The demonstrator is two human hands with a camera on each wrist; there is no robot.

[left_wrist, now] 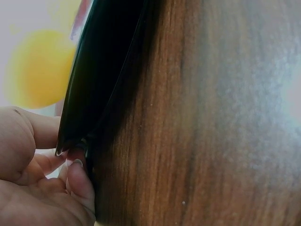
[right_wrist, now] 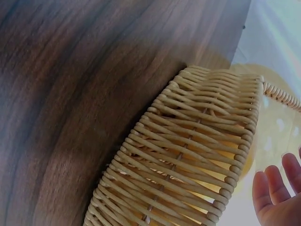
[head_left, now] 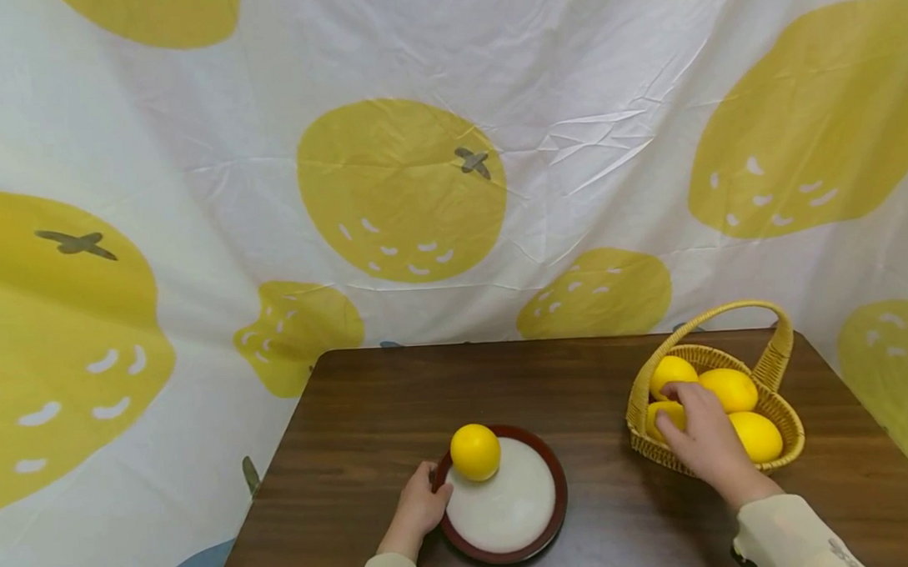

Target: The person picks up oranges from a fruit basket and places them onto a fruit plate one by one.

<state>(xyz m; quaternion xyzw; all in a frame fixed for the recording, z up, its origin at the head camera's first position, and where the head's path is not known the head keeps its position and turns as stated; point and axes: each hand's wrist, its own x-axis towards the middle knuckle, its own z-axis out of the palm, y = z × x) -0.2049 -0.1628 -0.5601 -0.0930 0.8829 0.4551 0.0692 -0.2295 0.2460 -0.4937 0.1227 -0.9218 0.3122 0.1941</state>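
A plate (head_left: pixel 508 515) with a white middle and a dark red rim stands on the table, its dark underside (left_wrist: pixel 106 66) facing the left wrist camera. My left hand (head_left: pixel 421 501) pinches the left rim between thumb and fingers. On the plate, near that hand, sits a round yellow fruit (head_left: pixel 476 452). At the right, a wicker basket (head_left: pixel 792 426) holds several yellow fruits, among them a lemon (head_left: pixel 728 390). Over the basket reaches my right hand (head_left: pixel 703 433), thumb and fingers spread around a yellow fruit (head_left: pixel 657 420) at the left side. In the right wrist view the fingers (right_wrist: pixel 277 186) show apart above the rim.
The basket's tall handle (head_left: pixel 725 309) arches over the fruits. Brown wooden table (head_left: pixel 398 394) lies between plate and basket. Behind the table's far edge hangs a white cloth (head_left: pixel 570 154) printed with yellow fruits.
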